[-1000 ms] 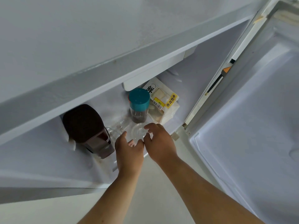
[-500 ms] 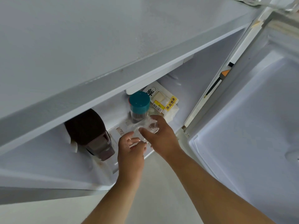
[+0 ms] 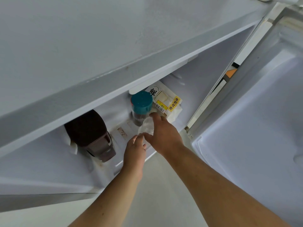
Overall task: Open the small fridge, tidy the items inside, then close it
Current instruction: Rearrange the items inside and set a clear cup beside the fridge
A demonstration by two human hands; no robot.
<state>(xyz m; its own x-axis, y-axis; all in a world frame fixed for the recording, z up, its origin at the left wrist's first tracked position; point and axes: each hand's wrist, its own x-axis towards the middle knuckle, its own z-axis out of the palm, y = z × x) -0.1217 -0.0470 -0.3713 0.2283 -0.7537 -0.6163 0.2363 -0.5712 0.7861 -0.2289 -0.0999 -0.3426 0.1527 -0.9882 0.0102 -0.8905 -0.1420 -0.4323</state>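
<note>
I look down into the open small fridge. My right hand grips a clear glass tilted on its side, just in front of a jar with a teal lid. Below the glass is my left hand, its fingertips touching the glass's lower edge. A white bread package with a yellow label stands behind the jar. Against the left wall sits a dark brown container.
The fridge door hangs open on the right, its inner liner bare. The fridge floor shows brownish stains between the brown container and the jar. Pale room floor lies below my arms.
My right hand has lifted the clear glass off the fridge floor and tipped it on its side, moving it back and right toward the teal-lidded jar. My left hand stayed below it.
</note>
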